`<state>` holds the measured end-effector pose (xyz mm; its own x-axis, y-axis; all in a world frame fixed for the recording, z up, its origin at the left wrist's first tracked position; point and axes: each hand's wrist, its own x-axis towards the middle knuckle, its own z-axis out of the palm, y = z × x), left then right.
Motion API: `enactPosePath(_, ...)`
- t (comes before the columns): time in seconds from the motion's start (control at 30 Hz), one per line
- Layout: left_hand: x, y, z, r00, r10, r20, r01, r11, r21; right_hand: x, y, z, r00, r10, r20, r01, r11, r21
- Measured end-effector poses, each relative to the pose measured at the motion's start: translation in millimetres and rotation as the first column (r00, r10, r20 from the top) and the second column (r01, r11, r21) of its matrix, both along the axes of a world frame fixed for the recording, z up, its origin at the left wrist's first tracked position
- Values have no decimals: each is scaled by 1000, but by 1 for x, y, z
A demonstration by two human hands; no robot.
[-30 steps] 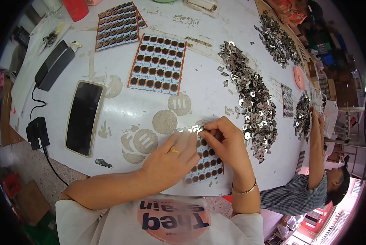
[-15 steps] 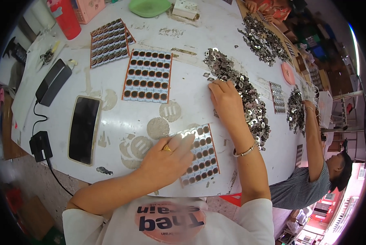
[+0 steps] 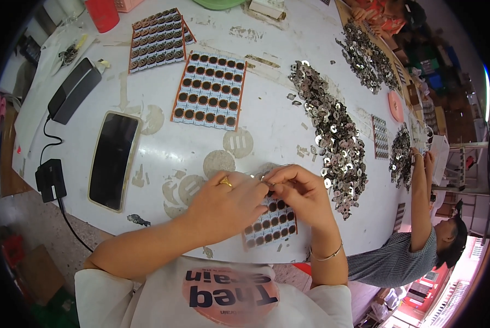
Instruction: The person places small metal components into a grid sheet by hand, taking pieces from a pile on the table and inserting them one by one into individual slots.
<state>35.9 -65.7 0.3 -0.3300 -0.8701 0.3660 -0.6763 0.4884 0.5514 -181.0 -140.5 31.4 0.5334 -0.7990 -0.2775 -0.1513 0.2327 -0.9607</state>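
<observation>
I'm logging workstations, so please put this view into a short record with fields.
Left hand: over the near disc sheet
Right hand: close to the left hand, at the sheet's far end
Metal pieces: loose pile right of the hands
Phone: dark screen, lying left
Table: white, stained
Co-worker: at right, one arm stretched forward

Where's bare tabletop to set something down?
Between the smartphone and the middle orange-edged sheet of dark discs, though residue-marked; also between that sheet and the nearest heap of metal pieces. Crowded where the left hand and right hand meet over the near sheet.
</observation>
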Motion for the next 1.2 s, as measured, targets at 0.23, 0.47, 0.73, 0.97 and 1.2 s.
enactPosePath(0.23, -3, 0, -3, 999, 26, -46, -28, 999, -44, 11, 11, 24, 947, 11, -322, -183, 841, -509)
enactPosePath(0.47, -5, 5, -6, 990, -17, 138, 33, 993, -114, -20, -23, 0, 965, -5, -262, -45, 982, -185)
enactPosePath(0.73, -7, 6, -1, 968, -7, 251, 58, 979, -194, -14, -29, -3, 894, 59, -444, -225, 916, -332)
enactPosePath(0.97, -9, 15, 0, 937, -87, 339, 128, 987, -101, -12, -20, -8, 899, -52, -436, -60, 969, -240)
enactPosePath(1.2, -10, 14, 0, 933, -88, 349, 127, 988, -90, -13, -22, -9, 908, -20, -419, -150, 918, -368)
